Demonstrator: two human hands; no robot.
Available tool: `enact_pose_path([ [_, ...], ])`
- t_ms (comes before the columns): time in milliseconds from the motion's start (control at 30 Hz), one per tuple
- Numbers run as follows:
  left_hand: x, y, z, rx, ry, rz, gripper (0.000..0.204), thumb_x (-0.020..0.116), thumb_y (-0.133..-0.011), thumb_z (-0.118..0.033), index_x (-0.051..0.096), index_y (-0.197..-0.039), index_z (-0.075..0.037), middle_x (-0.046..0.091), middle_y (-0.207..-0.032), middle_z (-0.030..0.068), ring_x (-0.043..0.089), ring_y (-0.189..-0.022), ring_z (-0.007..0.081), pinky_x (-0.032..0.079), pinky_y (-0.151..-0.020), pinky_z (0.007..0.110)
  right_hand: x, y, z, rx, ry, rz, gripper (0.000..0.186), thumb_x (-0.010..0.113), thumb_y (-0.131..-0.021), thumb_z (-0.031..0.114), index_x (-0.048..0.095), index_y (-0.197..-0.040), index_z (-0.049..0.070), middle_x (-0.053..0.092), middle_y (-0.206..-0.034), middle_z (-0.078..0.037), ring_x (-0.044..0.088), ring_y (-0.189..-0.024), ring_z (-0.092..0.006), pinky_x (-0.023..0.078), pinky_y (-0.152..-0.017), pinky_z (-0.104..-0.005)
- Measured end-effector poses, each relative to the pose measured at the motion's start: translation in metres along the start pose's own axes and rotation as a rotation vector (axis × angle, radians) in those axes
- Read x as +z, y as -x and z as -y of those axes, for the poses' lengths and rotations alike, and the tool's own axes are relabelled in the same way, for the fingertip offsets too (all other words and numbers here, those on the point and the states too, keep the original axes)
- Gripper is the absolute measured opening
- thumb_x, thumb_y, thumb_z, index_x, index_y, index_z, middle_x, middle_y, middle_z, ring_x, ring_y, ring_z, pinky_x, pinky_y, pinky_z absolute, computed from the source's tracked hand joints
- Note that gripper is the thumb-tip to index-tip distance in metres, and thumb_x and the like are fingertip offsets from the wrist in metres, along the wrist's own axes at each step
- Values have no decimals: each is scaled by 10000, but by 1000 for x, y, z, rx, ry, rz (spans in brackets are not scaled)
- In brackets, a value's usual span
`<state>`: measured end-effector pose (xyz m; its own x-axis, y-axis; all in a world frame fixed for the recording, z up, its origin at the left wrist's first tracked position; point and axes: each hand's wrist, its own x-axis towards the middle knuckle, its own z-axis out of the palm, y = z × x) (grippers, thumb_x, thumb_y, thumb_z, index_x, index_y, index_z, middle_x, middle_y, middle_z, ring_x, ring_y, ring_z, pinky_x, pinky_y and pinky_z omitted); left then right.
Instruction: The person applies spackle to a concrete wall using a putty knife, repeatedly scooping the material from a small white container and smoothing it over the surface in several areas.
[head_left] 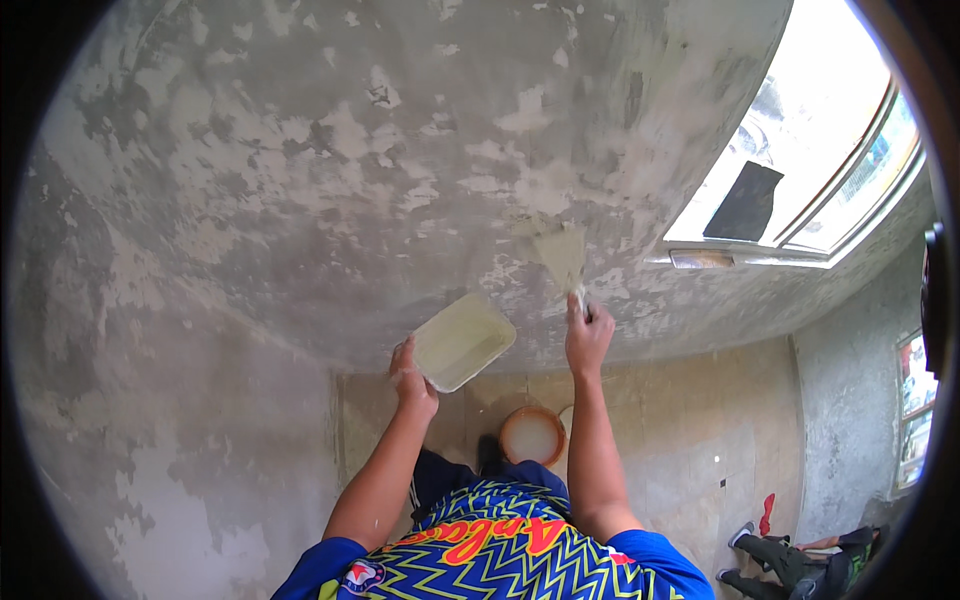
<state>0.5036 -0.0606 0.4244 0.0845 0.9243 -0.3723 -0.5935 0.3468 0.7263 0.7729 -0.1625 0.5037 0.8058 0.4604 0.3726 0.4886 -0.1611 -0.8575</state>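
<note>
My left hand [408, 375] grips the near left edge of a pale rectangular tub [465, 342], held tilted in front of me with its hollow side showing. A coating of whitish paste seems to line the inside. In my right hand [590, 335] is a putty knife [562, 256], its fingers wrapped round the handle. The broad blade points away from me and lies against, or very close to, the grey wall [330, 190]. Light patches of filler mark the wall around the blade.
On the tan floor [690, 420] by my feet stands an orange-rimmed bucket [532, 436] with whitish contents. A window [800, 130] opens at upper right, a dark sheet [743, 202] against it. Another person [800, 565] is low at the right, near a red item [767, 514].
</note>
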Motion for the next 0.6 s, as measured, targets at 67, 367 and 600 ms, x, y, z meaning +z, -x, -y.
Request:
enact_pose_path([
  [67,9,4,2,24,-33,36,260,667,-987,-289,619,-1157,-97,661,-1152,56,639,-1096,211,507,-984,378,3,-22,19,15,-41,-16,550,733,-962,353,507,-646,-37,425,-551,-93,361,-558,-192,283,-533,-406],
  [367,39,16,0,5,-62,-1,239,678,-984,-283,636,-1119,-89,663,-1109,45,636,-1065,180,507,-950,351,31,24,-61,189,52,95,500,713,-951,342,552,-735,-79,466,-618,-234,356,-605,-353,352,-591,-490],
  [600,10,13,-6,51,-58,-45,238,690,-974,-290,633,-1098,-95,651,-1082,40,625,-1044,177,502,-940,353,15,79,-73,308,119,216,537,735,-936,365,538,-699,-74,469,-593,-214,377,-590,-284,380,-588,-458],
])
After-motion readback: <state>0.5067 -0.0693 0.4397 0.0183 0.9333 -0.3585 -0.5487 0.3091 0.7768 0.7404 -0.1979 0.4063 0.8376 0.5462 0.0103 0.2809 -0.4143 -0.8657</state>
